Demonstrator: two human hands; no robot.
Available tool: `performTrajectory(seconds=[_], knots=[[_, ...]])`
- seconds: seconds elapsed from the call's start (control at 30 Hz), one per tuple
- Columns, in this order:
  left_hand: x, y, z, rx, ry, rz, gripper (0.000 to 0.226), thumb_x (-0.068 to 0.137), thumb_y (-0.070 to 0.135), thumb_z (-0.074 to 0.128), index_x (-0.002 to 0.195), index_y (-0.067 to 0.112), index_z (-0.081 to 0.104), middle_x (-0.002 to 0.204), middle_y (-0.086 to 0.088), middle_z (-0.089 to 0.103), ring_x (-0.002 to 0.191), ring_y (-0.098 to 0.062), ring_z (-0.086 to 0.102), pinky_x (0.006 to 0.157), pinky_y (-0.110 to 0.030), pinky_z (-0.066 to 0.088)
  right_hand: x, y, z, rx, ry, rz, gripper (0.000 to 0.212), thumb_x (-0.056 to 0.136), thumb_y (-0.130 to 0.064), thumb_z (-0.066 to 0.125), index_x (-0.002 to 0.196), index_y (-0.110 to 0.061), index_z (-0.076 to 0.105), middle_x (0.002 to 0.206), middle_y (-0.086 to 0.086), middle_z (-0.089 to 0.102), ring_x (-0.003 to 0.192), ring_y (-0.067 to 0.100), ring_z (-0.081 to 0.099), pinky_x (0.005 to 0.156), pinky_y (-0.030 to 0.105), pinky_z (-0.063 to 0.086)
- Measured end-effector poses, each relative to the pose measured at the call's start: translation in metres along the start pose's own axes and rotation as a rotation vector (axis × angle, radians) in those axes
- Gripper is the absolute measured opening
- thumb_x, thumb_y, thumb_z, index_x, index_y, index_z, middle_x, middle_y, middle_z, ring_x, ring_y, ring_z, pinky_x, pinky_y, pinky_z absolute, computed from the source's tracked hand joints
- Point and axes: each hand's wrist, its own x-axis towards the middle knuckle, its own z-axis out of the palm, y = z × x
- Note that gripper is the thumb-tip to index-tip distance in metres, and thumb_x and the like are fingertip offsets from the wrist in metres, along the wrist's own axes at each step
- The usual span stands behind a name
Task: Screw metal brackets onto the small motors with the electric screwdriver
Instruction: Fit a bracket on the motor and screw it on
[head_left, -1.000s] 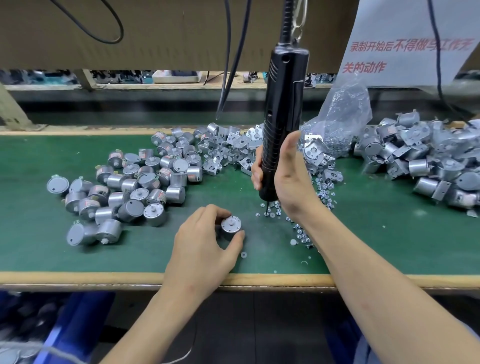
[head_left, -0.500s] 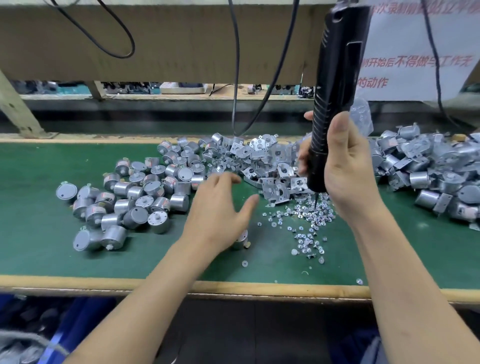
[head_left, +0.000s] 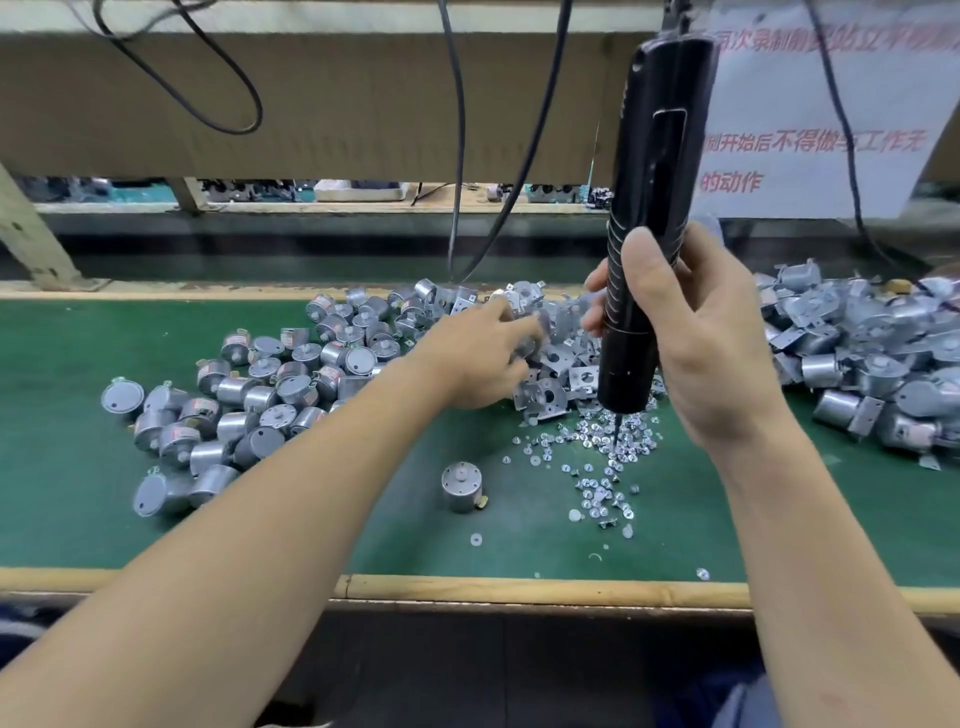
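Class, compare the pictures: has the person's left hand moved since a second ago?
Yes. The left hand left the lone motor and reached away to the bracket pile.

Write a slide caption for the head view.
Left hand reaches into brackets; right hand holds electric screwdriver over screws; one motor stands alone.

Lone motor (head_left: 462, 487) between motor pile (head_left: 270, 384) left, screws (head_left: 597, 457) right.

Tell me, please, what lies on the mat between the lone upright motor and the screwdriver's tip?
Head view: only loose screws and washers, scattered on the green mat, lie between the motor and the tip of the screwdriver.
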Motion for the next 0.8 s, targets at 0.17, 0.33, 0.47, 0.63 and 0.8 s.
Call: performTrajectory(seconds=[0.17,0.33,0.47,0.63,0.8], knots=[[-0.027,-0.015,0.001,0.066,0.078,0.062,0.028,0.094,0.026,0.053,0.121,0.02,0.056,0.115,-0.008,0.045,0.084,-0.027,0.05,0.073,-0.033,0.038,0.0,0.002,0.003,0.013,0.004,0.025,0.033,0.095,-0.048,0.06,0.1,-0.015,0.061,0.08,-0.001,0.067,0.066,0.019,0.065,0.069,0.035,0.054],[-0.068,-0.028,0.003,0.223,0.012,-0.008,0.033,0.098,0.03,0.046,0.13,0.027,0.049,0.116,-0.006,0.044,0.085,-0.025,0.045,0.069,-0.034,0.038,0.001,0.005,-0.002,0.019,0.034,0.033,0.037,0.096,-0.046,0.06,0.104,-0.009,0.061,0.078,-0.002,0.066,0.064,0.018,0.064,0.068,0.03,0.053],[-0.092,-0.033,-0.003,0.241,-0.005,0.004,0.035,0.099,0.034,0.041,0.132,0.036,0.052,0.123,0.001,0.05,0.105,-0.025,0.049,0.091,-0.037,0.045,0.002,0.005,-0.002,0.038,0.051,0.038,0.032,0.097,-0.049,0.062,0.099,-0.017,0.061,0.077,-0.003,0.065,0.063,0.019,0.061,0.066,0.03,0.052],[-0.104,-0.032,-0.006,0.167,0.091,0.001,0.02,0.096,0.034,0.054,0.11,0.03,0.069,0.124,0.005,0.06,0.108,-0.023,0.057,0.09,-0.033,0.046,0.0,0.0,0.009,0.114,0.04,0.04,0.072,0.081,-0.076,0.054,0.102,-0.007,0.057,0.076,0.001,0.061,0.061,0.018,0.057,0.062,0.031,0.05],[-0.113,-0.029,-0.004,-0.048,0.269,-0.099,0.01,0.087,0.028,0.069,0.092,0.019,0.07,0.096,0.004,0.068,0.093,-0.024,0.064,0.078,-0.041,0.052,-0.004,0.005,0.021,0.177,0.02,0.054,0.087,0.093,-0.074,0.044,0.107,0.012,0.052,0.071,0.002,0.059,0.057,0.019,0.054,0.057,0.029,0.047]])
